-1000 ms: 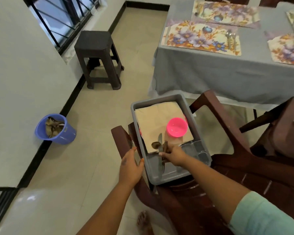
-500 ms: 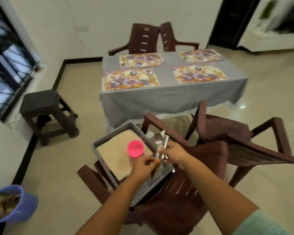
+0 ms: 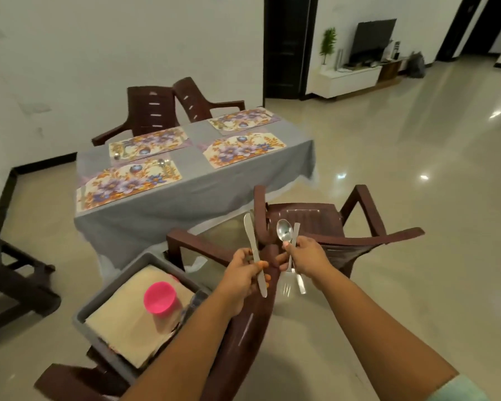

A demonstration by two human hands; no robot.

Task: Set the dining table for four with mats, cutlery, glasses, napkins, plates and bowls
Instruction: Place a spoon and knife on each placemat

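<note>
Grey rectangular plastic tub point(image 3: 104, 287) seen on brown chair seat, holding folded beige napkins point(image 3: 128, 311) and an upturned pink plastic cup point(image 3: 159, 296) | right of tub: steel knife point(image 3: 255, 253) pinched by left hand point(image 3: 243, 276) | steel spoon point(image 3: 284, 231) with further cutlery gripped by right hand point(image 3: 307, 256) | beyond tub: grey-clothed table point(image 3: 185, 183), four floral mats point(image 3: 128, 180) laid.

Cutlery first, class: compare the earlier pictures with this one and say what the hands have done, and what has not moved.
The right hand lifted the cutlery out of the grey tub. The left hand left the tub's rim and took the knife; the right keeps the spoon and fork. The pink cup, cloth and four mats stayed put.
</note>
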